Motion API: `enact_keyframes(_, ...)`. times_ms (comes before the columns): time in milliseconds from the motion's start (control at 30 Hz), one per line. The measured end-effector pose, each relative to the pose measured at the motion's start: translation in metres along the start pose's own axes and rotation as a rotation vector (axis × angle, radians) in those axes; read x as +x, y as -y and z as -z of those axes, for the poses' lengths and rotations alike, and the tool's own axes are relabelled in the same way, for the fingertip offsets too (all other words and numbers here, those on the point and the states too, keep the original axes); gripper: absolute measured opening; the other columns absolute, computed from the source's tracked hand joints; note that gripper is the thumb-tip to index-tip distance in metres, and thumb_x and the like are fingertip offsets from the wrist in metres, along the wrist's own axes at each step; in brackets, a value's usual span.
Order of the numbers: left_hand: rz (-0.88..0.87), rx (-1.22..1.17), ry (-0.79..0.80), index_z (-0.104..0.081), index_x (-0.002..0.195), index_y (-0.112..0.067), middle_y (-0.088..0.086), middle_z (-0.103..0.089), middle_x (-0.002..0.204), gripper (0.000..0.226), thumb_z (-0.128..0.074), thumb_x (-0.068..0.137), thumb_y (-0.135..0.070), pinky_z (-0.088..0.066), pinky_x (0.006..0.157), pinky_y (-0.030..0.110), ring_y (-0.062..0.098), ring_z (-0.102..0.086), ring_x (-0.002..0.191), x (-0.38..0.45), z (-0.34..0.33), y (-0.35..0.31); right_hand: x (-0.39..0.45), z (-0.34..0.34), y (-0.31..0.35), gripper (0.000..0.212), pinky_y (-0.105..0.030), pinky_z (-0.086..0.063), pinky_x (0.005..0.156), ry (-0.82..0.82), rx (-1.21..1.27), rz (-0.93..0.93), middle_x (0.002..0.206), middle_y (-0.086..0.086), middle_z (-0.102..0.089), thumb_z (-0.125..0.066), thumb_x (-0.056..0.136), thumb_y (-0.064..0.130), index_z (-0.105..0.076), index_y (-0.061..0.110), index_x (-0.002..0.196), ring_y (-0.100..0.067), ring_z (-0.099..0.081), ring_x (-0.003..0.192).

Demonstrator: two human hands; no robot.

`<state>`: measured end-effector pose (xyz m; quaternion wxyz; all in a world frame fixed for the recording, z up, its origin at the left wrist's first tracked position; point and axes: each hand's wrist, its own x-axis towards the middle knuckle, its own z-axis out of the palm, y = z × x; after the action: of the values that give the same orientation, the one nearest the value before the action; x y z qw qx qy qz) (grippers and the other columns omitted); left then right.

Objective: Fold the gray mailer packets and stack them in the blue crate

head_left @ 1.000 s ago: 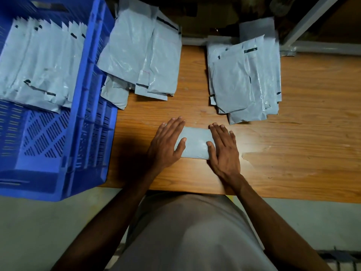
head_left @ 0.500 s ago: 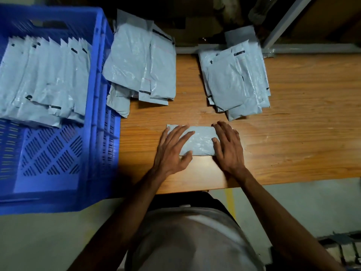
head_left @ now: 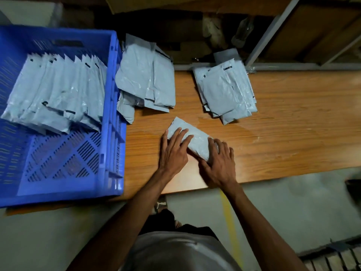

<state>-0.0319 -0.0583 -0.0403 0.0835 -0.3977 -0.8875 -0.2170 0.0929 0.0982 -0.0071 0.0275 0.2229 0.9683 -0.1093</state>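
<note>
- We are pressing our left hand [head_left: 174,151] flat on the near-left end of a folded gray packet [head_left: 192,141], fingers straight and spread, pointing away from us.
- We are laying our right hand [head_left: 219,162] on the packet's opposite end, fingers extended over its edge, thumb lying along its near side.
- The packet is lying slantwise on the wooden surface [head_left: 293,133], pinned between both hands.
- Left of our left hand, the blue crate [head_left: 109,118] is holding a row of folded packets [head_left: 56,94].
- Beyond our hands, two loose piles are resting: one [head_left: 146,79] beside the crate, another [head_left: 226,90] farther right.
</note>
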Motion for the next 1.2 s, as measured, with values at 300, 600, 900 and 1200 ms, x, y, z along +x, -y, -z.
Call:
enact_keyframes(300,-0.134,0.005,0.018,-0.066,0.127,-0.013,0.007,-0.066,0.126,0.061,-0.06,0.068,0.0,-0.013,0.125,0.061,0.028,-0.056,0.13,0.041,0.07,-0.015,-0.016,0.064,0.038,0.057,-0.044,-0.052,0.076,-0.052,0.062,0.019,0.13,-0.012,-0.058,-0.053,0.103,0.041,-0.038,0.021,0.154,-0.04,-0.065,0.103)
enact_keyframes(600,-0.319,0.02,0.194,-0.065,0.119,-0.019,0.002,-0.066,0.123,0.048,-0.066,0.076,0.002,0.01,0.128,0.039,0.022,-0.053,0.132,0.073,0.172,-0.017,-0.025,0.125,0.082,0.046,-0.036,-0.037,0.061,-0.121,0.19,0.042,0.09,-0.005,-0.063,-0.05,0.098,0.065,-0.054,0.02,0.095,-0.029,-0.061,0.079)
enact_keyframes(900,-0.426,-0.016,0.088,-0.069,0.123,-0.012,0.006,-0.068,0.13,0.046,-0.056,0.081,0.004,-0.01,0.128,0.051,0.028,-0.047,0.143,0.098,0.255,0.033,-0.015,0.187,0.172,0.03,-0.035,-0.039,0.059,-0.231,0.273,0.043,0.08,-0.006,-0.055,-0.057,0.098,0.041,-0.05,0.015,0.085,-0.027,-0.053,0.072)
enact_keyframes(1200,-0.356,-0.212,-0.292,-0.049,0.152,-0.011,0.005,-0.049,0.157,0.056,-0.053,0.098,0.001,-0.022,0.128,0.043,0.022,-0.039,0.149,0.116,0.299,0.136,0.027,0.215,0.267,0.029,-0.036,-0.032,0.061,-0.324,0.318,0.046,0.079,-0.013,-0.059,-0.059,0.095,0.036,-0.057,0.01,0.083,-0.036,-0.054,0.075)
